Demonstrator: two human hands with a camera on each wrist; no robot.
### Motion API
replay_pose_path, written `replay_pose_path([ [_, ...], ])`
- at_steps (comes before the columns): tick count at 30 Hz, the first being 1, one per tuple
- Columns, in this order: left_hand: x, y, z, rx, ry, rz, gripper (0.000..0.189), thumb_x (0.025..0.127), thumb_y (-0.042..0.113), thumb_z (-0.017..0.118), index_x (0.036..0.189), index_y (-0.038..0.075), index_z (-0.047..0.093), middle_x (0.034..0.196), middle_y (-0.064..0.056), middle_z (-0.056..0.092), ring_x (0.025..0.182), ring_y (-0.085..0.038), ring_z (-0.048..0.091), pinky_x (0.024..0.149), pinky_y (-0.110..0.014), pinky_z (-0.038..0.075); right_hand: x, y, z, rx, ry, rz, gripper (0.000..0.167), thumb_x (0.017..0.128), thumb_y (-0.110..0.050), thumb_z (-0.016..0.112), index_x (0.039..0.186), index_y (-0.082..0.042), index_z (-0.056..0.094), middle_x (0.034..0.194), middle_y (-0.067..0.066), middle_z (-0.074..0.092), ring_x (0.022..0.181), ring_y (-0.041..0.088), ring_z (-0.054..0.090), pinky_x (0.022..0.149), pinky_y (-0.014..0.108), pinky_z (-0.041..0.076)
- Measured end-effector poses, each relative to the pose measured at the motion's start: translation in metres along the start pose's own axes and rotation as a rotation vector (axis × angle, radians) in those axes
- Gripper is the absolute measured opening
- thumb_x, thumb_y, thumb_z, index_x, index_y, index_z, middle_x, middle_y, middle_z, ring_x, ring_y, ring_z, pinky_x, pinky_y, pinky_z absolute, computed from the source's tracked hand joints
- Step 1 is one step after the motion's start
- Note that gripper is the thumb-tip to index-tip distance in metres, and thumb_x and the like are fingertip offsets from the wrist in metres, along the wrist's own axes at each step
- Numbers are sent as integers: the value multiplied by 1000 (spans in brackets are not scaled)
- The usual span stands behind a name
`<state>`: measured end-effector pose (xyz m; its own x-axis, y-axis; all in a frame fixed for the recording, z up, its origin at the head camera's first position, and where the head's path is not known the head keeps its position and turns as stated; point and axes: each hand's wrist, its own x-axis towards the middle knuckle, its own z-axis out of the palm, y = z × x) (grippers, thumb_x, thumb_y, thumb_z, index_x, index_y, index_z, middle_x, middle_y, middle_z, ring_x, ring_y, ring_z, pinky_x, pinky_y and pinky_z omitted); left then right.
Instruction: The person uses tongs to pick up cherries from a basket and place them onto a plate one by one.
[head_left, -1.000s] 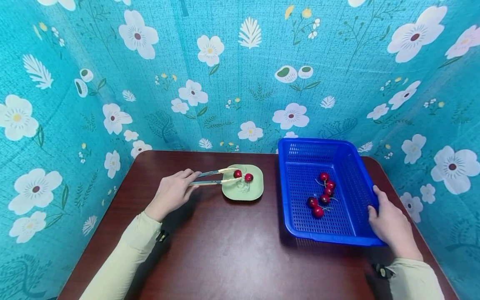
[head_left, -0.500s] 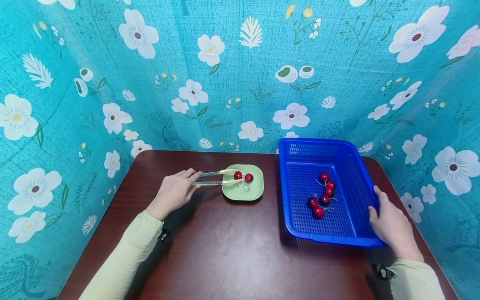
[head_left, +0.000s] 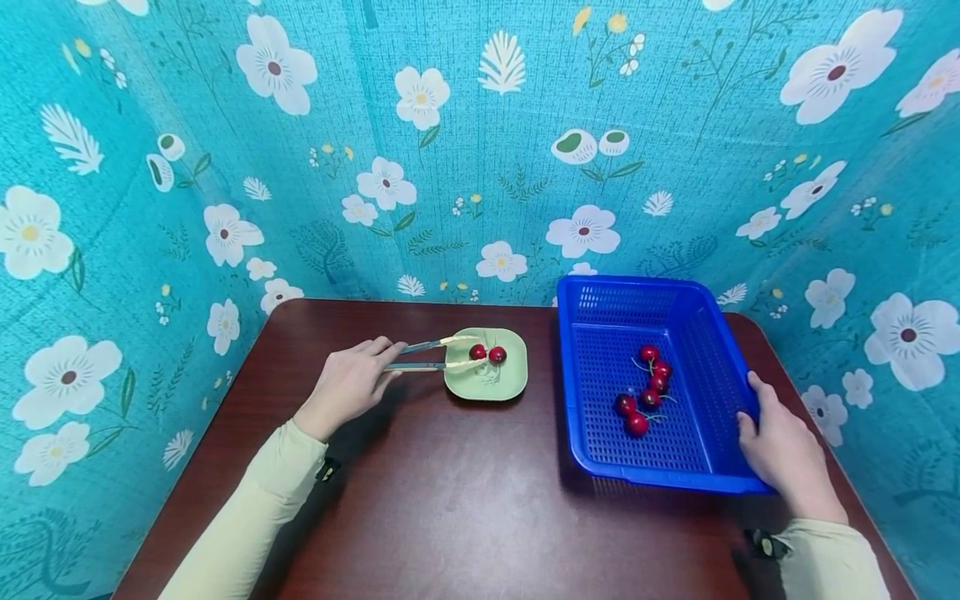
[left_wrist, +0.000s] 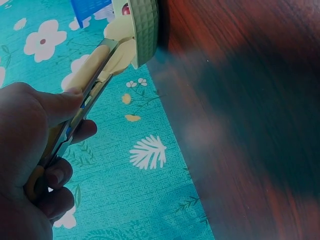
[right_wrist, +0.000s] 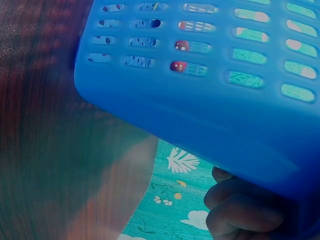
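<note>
My left hand (head_left: 351,379) grips a pair of tongs (head_left: 415,356) with cream tips, its thumb and fingers curled round the handles in the left wrist view. The tong tips are spread over the light green plate (head_left: 487,387), either side of a red cherry (head_left: 477,352). A second cherry (head_left: 497,355) lies just right of it on the plate. At the right, my right hand (head_left: 783,442) holds the side rim of a blue plastic basket (head_left: 656,477), thumb inside. Several cherries (head_left: 637,424) with stems lie on the basket's perforated floor.
The dark brown wooden table (head_left: 480,517) carries plate and basket, the basket standing right of the plate. A blue flowered cloth (head_left: 480,167) hangs behind the table and along both sides.
The left cherry on the plate has shifted slightly right and toward me, closer to the other cherry. The tongs moved very little; the right hand and basket have stayed put.
</note>
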<state>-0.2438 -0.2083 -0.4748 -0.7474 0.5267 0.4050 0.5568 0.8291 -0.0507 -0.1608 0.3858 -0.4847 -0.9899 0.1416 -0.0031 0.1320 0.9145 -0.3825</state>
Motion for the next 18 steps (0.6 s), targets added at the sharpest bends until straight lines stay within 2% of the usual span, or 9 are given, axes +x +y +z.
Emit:
replay_pose_path([
  [7,2,1,-6,-18,44,16,42,91,24,80,129,10,71,105,-5,70,84,-20,68,57,-38,56,0,0,1,2,-6,10,75,104,-10,52,165,-2,8,144,47,38,118,70,47,88,80,41],
  [14,10,3,-10,-30,66,-6,47,93,26,78,137,13,66,112,-4,69,88,-20,67,56,-38,56,0,2,0,6,-8,7,75,105,-11,52,165,-2,8,145,47,38,117,70,47,87,80,41],
  [18,14,7,-9,-52,104,-18,55,92,27,78,142,12,61,116,-6,67,83,-21,67,54,-38,54,0,2,1,2,-2,-4,74,105,-11,52,165,-1,9,143,47,39,116,69,48,86,79,42],
])
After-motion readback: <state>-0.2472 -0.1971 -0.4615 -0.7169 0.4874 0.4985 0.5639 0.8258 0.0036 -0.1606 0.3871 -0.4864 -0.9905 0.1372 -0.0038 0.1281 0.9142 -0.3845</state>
